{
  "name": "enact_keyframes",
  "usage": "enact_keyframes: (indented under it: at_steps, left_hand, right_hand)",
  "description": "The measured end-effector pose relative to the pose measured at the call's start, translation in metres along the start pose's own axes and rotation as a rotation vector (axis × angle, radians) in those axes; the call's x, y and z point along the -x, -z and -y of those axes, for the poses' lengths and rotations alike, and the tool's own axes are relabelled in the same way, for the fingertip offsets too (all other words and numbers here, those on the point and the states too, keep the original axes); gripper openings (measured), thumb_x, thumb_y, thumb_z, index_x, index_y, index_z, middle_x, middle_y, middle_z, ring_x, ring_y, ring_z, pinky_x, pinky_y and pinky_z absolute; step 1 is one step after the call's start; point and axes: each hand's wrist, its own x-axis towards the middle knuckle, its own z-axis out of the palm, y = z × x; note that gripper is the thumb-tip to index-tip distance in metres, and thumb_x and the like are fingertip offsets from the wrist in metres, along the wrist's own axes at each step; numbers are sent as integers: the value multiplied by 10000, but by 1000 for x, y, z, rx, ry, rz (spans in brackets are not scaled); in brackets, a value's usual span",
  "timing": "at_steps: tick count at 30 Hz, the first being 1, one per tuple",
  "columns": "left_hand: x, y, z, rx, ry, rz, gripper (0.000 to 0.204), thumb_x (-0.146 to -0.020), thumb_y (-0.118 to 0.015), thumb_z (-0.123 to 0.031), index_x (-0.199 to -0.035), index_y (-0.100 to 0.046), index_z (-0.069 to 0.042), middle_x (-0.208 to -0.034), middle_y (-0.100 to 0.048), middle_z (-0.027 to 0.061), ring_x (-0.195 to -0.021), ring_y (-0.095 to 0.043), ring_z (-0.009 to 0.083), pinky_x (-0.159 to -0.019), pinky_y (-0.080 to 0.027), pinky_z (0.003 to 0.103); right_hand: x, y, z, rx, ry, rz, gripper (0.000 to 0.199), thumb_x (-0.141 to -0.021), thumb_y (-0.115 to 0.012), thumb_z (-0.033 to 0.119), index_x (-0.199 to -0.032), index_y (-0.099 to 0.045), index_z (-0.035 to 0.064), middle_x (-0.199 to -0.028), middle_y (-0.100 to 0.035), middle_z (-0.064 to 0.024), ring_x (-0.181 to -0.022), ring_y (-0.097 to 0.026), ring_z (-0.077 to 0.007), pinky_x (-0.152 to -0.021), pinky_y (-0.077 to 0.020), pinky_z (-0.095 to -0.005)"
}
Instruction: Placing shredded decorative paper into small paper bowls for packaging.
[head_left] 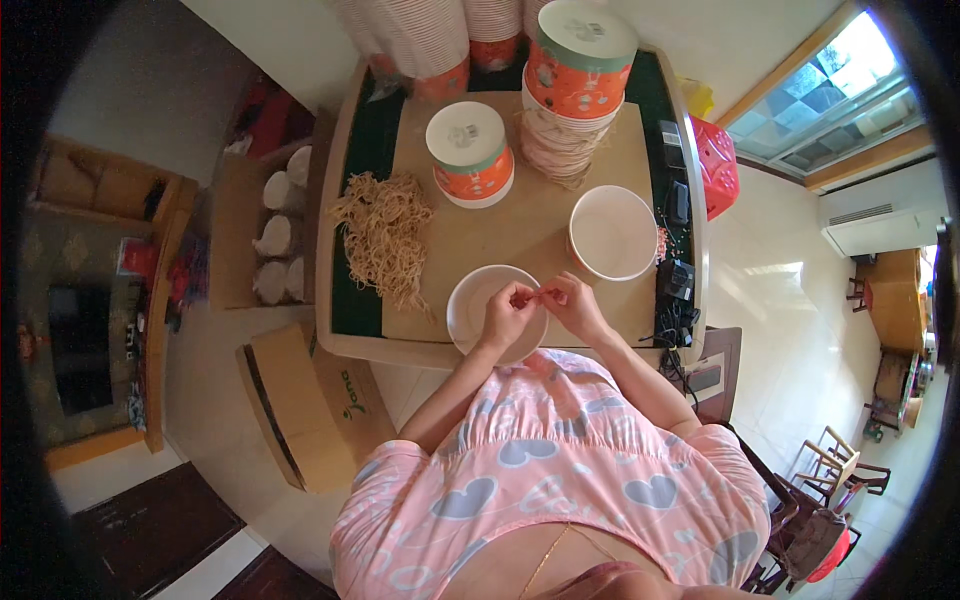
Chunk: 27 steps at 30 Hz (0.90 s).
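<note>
My left hand (507,318) and my right hand (577,309) meet above the near edge of the table, fingertips pinched together. Whatever lies between the fingertips is too small to make out. Beneath the left hand, partly covered by it, a white paper bowl (463,308) sits at the table's front edge. To the right of the hands stands a larger white tub (612,235), open side up. A loose heap of thin tan strings (380,235) lies to the left, close to the bowl. Farther back, an orange and green paper tub (472,165) rests upside down.
Tall stacks of paper tubs (582,70) line the back of the table (480,235), one above bundled pale strings (565,150). Black adapters and cables (677,280) run along the right edge. A carton of white items (235,230) stands left; another cardboard box (315,405) lies below.
</note>
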Motion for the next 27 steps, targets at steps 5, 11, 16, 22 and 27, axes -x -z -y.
enact_keyframes:
  at_steps: [5, 11, 16, 22, 27]
  left_hand:
    - [-2, 5, -4, -80, 37, 22, 82, -754, -667, -61, -809, -619, -25, -716, -643, 36, -638, -596, 83, -591, -480, 231]
    - [-5, 6, -3, -78, 32, 46, 68, -779, -650, -74, -815, -636, -18, -721, -630, 7, -644, -563, 58, -598, -458, 216]
    - [-5, 7, -4, -54, 57, 49, 54, -779, -651, -72, -803, -642, -24, -711, -628, -1, -646, -562, 54, -588, -451, 208]
    - [2, 5, -18, -185, -56, 18, 67, -779, -649, -75, -820, -650, -22, -707, -657, 53, -614, -612, 102, -565, -478, 242]
    - [7, 6, -19, -218, -60, 0, 103, -783, -645, -103, -823, -659, -9, -697, -658, 95, -610, -631, 146, -559, -481, 268]
  right_hand:
    - [-2, 0, -11, 14, -39, 72, 100, -779, -612, 50, -872, -637, 22, -756, -542, -50, -662, -543, -130, -600, -454, -273]
    - [-5, 1, -31, -367, -268, 243, 113, -820, -583, 102, -888, -591, 13, -780, -553, 17, -709, -509, -66, -623, -428, -231]
    - [-5, 2, -33, -368, -308, 250, 119, -845, -568, 126, -900, -594, 23, -796, -575, 17, -742, -512, -61, -669, -419, -220]
    - [-4, 3, -37, -401, -362, 243, 131, -861, -572, 147, -897, -603, 25, -793, -579, 17, -748, -509, -55, -686, -413, -208]
    - [-3, 4, -23, -352, -378, 213, 121, -845, -599, 133, -892, -619, 24, -791, -583, 7, -732, -516, -65, -642, -429, -219]
